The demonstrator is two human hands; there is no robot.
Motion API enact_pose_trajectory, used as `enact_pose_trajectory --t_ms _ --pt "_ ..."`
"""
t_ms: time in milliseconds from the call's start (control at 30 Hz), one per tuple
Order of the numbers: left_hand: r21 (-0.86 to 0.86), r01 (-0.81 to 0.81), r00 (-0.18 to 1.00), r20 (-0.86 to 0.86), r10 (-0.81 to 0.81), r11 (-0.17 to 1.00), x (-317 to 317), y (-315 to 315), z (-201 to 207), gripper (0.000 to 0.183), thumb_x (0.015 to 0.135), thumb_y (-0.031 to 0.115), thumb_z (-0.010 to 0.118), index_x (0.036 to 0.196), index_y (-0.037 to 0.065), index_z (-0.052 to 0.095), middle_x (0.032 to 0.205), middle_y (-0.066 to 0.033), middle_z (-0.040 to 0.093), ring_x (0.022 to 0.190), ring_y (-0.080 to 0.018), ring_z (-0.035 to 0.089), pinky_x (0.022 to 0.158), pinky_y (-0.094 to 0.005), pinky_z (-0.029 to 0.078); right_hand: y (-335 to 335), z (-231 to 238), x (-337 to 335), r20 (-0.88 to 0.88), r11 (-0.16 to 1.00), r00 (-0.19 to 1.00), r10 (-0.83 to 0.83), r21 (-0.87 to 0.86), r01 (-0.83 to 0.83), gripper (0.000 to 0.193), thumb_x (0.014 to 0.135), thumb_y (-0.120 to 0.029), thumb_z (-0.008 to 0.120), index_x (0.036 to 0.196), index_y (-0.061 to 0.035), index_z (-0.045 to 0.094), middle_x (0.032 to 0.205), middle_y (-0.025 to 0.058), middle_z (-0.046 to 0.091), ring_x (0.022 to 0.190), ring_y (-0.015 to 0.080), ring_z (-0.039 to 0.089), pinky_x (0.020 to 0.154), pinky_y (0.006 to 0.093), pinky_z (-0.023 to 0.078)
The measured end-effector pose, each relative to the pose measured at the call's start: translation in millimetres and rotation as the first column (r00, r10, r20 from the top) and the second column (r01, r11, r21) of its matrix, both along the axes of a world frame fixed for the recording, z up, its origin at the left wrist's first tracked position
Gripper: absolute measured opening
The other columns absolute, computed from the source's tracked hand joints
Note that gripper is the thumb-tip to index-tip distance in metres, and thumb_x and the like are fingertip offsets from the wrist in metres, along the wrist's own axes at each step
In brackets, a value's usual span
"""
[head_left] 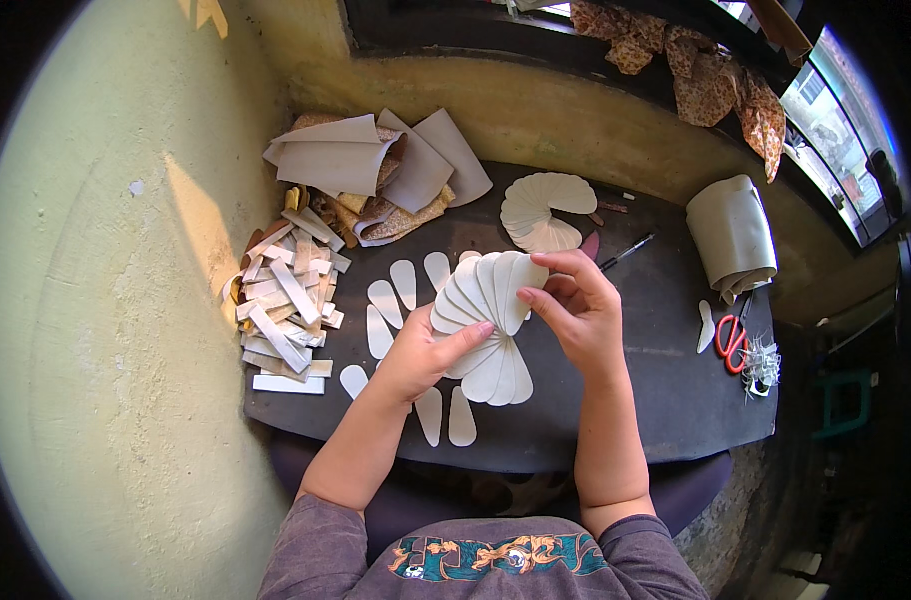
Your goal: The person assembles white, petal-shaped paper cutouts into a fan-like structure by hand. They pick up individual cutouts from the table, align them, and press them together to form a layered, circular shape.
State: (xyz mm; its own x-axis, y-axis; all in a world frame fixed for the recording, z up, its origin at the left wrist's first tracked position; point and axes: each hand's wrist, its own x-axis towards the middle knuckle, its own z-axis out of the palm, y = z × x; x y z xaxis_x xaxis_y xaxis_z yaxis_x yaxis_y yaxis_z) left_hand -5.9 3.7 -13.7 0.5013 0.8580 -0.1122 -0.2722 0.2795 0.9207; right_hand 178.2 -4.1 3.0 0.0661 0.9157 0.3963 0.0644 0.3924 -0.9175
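One fan of white teardrop-shaped pieces [473, 290] at frame centre, our left hand [416, 355] clamped on it, our right hand [581, 310] with fingertips pinching its upper-right edge, pale strips [294, 292] heaped centre-left, red-handled scissors [733, 343] centre-right.

The nearer fan of pieces [486, 290] is creamy white, as is the farther fan [528, 205]. The table [656, 385] is charcoal black; the strips [294, 288], white with tan and brown. The printed cloth [431, 211] is mottled gold and brown; the folded sheets [336, 165], pale grey. The scissor handles [721, 333] are red, the shirt [476, 585] dark purplish grey with a teal-and-orange print.
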Motion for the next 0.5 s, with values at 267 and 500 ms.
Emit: enact_pose_trajectory --t_ms 267,500 --pt "0.004 -0.001 1.000 -0.005 0.001 1.000 -0.1 0.2 -1.1 0.034 0.082 0.014 0.063 0.111 0.000 0.054 0.100 -0.0069 0.061 0.090 -0.0134 0.058 0.081 -0.0277 0.046 1.5 0.7 -0.8 0.132 0.996 0.989 -0.070 0.073 0.060 0.030 0.070 0.004 0.069 0.099 -0.0006 0.061 0.095 0.0041 0.052 0.075 0.0085 0.054 0.064 0.0205 0.048" --pt "0.027 -0.014 1.000 -0.006 0.014 1.000 1.0 -0.4 -0.5 0.034 0.082 0.014 0.063 0.111 0.000 0.054 0.101 -0.0066 0.061 0.091 -0.0130 0.058 0.081 -0.0276 0.046 2.2 -0.1 -1.5 0.136 0.993 0.987 -0.092 0.085 0.081 0.030 0.070 0.003 0.070 0.098 -0.0013 0.062 0.093 0.0045 0.052 0.074 0.0088 0.054 0.064 0.0207 0.048"
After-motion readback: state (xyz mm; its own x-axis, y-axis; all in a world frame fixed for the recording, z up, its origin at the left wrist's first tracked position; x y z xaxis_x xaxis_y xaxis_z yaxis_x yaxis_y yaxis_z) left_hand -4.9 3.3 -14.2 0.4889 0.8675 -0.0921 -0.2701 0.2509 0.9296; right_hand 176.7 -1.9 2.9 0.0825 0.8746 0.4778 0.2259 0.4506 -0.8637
